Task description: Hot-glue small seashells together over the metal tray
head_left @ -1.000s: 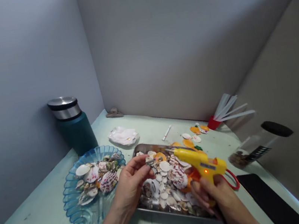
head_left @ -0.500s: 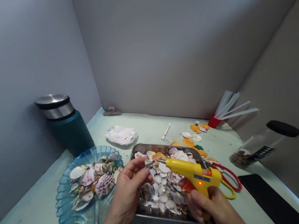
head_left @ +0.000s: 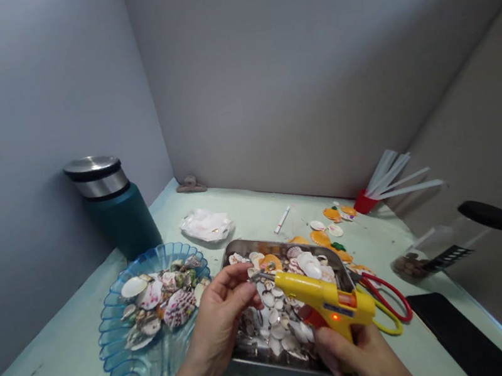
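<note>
My right hand [head_left: 360, 352] grips a yellow glue gun [head_left: 326, 303] with an orange trigger and a lit red lamp. Its nozzle points left and touches a small metal piece [head_left: 254, 276] pinched in the fingertips of my left hand [head_left: 224, 316]. Both hands hover over a steel tray [head_left: 234, 249] filled with white, orange and patterned seashells. What exactly the small piece is stays too tiny to name.
A blue glass plate [head_left: 115, 355] of shells lies left of the tray. A teal flask [head_left: 113, 206] stands by the left wall. Red-and-yellow scissors [head_left: 386, 306], loose orange shells [head_left: 328, 226], glue sticks [head_left: 393, 181], a jar [head_left: 445, 240] and a black phone [head_left: 450, 331] lie on the right.
The glue gun has swung left and down until its nozzle meets the piece in my left hand. The left hand has barely moved.
</note>
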`<state>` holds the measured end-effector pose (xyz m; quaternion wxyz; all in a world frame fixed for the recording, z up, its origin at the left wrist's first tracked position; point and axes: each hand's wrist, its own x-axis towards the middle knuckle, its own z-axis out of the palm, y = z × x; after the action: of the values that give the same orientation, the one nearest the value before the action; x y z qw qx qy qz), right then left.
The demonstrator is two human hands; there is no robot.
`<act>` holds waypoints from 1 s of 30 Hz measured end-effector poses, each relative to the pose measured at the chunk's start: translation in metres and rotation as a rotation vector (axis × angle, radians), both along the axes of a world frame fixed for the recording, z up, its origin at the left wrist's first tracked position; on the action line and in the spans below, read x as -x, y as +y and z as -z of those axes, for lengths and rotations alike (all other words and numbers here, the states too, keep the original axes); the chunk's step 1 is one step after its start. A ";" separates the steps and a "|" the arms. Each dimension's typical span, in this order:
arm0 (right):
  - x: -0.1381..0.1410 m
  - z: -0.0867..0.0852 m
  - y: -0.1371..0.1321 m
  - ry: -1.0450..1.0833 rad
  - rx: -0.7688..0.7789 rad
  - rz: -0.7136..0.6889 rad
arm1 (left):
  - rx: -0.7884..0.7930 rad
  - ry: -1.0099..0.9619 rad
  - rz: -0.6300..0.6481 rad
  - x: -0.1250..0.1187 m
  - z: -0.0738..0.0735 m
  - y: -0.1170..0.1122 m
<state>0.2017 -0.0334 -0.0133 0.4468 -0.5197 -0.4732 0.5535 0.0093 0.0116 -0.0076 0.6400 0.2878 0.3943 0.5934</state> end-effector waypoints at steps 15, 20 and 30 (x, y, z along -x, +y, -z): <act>0.001 0.007 -0.003 0.021 -0.014 0.086 | -0.058 0.049 0.033 0.002 0.007 0.000; -0.004 0.014 -0.003 0.022 -0.014 0.084 | -0.088 0.090 0.035 0.003 0.010 0.001; -0.008 0.018 -0.004 -0.131 -0.067 0.074 | -0.106 0.084 0.030 0.002 0.011 0.000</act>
<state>0.2094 -0.0371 -0.0311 0.4522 -0.5569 -0.5001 0.4850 0.0071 0.0115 -0.0186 0.6157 0.3517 0.3844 0.5911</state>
